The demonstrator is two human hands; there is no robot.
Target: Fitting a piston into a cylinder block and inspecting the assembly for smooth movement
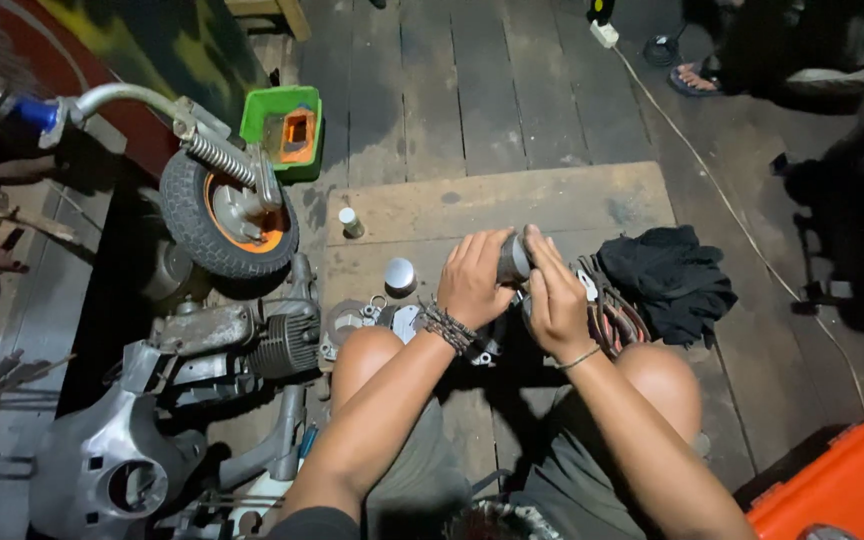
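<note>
Dim room, dark plank floor (pixel 512 90) with a plywood sheet (pixel 552 205); we sit above it, our left hand (pixel 472 280) and right hand (pixel 554 300) both closed around a grey metal cylinder (pixel 512 260), held between the fingers

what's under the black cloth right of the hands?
The black cloth lies on the wooden board, its left edge over a bundle of cables. Whatever else is beneath is covered.

Dim, seemingly worn wooden floor (pixel 512 90)
</note>
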